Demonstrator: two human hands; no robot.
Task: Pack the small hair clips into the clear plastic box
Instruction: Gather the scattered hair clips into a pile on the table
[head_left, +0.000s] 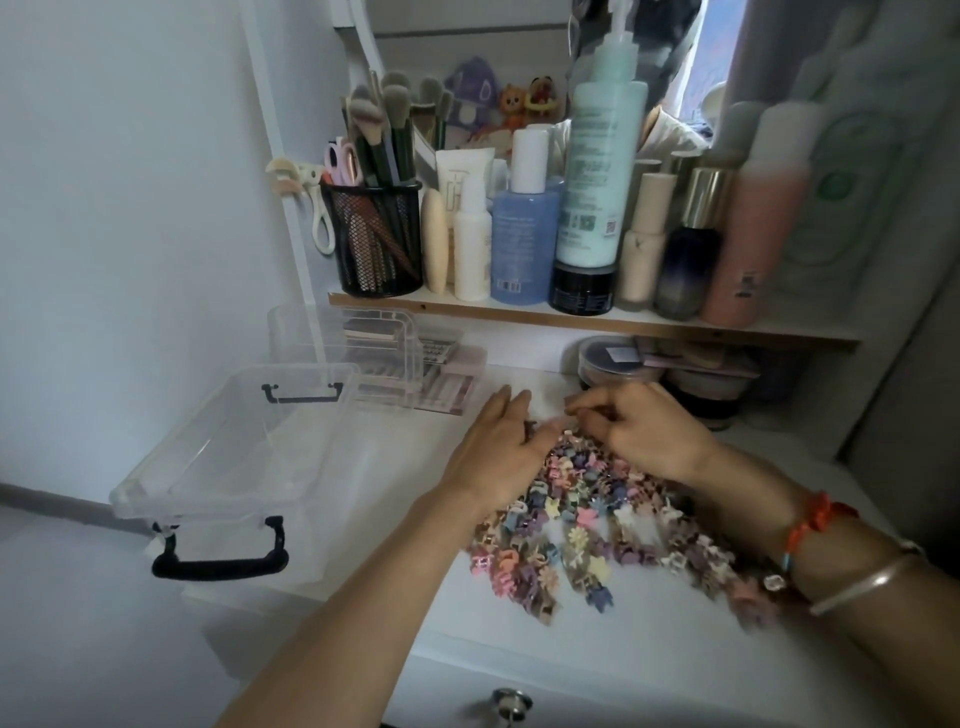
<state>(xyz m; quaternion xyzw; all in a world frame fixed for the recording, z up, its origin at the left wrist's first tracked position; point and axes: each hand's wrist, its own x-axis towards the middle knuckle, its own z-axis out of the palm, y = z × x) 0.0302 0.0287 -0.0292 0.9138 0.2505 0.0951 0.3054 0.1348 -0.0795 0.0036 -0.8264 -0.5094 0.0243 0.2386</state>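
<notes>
While both hands (566, 441) rest loosely curled, grip unclear, pastel flower-shaped hair clips (587, 525) lie heaped beside the empty clear plastic box (228, 457).

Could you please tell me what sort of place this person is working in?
Most likely a dressing table in a bedroom: a black mesh cup of makeup brushes, a wooden shelf crowded with lotion bottles such as the tall mint-green pump bottle, and a mirror behind them.
</notes>
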